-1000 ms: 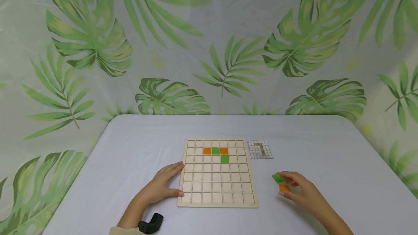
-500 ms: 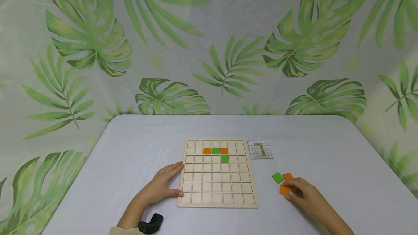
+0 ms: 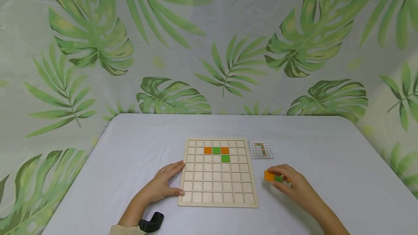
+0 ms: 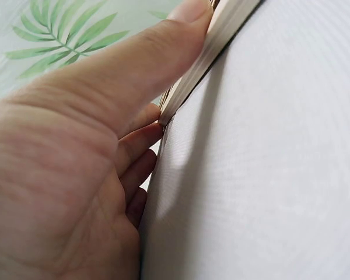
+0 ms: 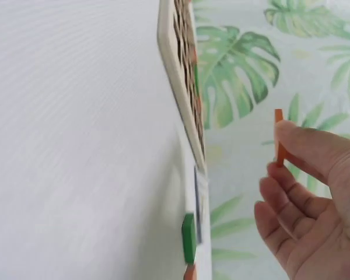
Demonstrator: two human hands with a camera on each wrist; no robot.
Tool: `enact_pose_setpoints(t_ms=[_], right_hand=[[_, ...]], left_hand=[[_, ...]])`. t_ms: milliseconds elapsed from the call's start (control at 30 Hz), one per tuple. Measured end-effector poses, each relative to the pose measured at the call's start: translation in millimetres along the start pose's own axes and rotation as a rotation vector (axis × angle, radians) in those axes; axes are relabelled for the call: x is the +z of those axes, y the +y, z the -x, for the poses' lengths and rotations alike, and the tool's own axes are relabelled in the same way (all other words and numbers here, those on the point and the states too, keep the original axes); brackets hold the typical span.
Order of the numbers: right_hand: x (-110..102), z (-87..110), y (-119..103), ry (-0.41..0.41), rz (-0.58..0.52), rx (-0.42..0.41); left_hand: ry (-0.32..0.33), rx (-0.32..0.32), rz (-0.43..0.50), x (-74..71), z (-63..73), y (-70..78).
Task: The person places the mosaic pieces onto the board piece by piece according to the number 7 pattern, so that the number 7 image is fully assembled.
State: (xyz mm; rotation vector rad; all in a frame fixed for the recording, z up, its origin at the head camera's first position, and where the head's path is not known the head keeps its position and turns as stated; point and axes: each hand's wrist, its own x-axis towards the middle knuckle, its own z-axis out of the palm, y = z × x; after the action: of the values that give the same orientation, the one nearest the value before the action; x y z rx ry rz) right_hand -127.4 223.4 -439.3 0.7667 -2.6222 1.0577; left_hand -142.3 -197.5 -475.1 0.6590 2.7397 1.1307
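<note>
My right hand [image 3: 295, 182] pinches an orange square tile [image 3: 269, 176] between thumb and fingers, right of the wooden grid board [image 3: 210, 196]. In the right wrist view that tile [image 5: 279, 137] is held edge-on, well above the table. Beneath the hand lies a green tile [image 5: 189, 238], with a second orange tile [image 5: 190, 272] beside it, mostly hidden in the head view. My left hand [image 3: 160, 186] rests against the board's left edge, fingertips and thumb touching it. On the board, orange and green tiles form a short row, with one green tile [image 3: 225, 158] below its right end.
A small printed pattern card [image 3: 261, 149] lies by the board's upper right corner. The table has a white cloth [image 3: 143, 133], and a leaf-patterned curtain [image 3: 179, 57] hangs behind. A black device [image 3: 151, 222] is on the left wrist.
My right hand has taken up the nearer orange tile from the table and moved it up and left toward the board. The left hand stays at the board's edge.
</note>
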Motion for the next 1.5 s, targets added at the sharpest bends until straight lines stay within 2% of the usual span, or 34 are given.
enact_pose_setpoints(t_ms=[100,400,733,900,1233,1400,1500], right_hand=[[6,-13.6,-6,-0.011,-0.023,0.000],[40,-49.7,-11,-0.018,-0.084,-0.094],[79,-70.0,-9,-0.116,-0.162,0.053],[91,-73.8,-11,-0.136,-0.134,0.099],[94,-76.1,-20,-0.168,-0.104,0.170],[84,-73.4,-23,-0.170,-0.143,0.181],[71,-71.7,-26,-0.149,-0.153,0.152]], left_hand=[[-0.001,0.005,0.002,0.2,0.0,-0.1],[0.008,0.012,-0.009,0.9,0.3,-1.1],[0.002,-0.006,-0.007,0.2,0.4,0.0],[-0.003,-0.016,0.002,0.0,0.5,0.5],[-0.003,-0.009,-0.005,0.4,-0.2,-0.8],[-0.008,-0.006,0.000,1.3,-0.3,-1.8],[-0.008,-0.013,-0.003,1.4,-0.1,-2.2]])
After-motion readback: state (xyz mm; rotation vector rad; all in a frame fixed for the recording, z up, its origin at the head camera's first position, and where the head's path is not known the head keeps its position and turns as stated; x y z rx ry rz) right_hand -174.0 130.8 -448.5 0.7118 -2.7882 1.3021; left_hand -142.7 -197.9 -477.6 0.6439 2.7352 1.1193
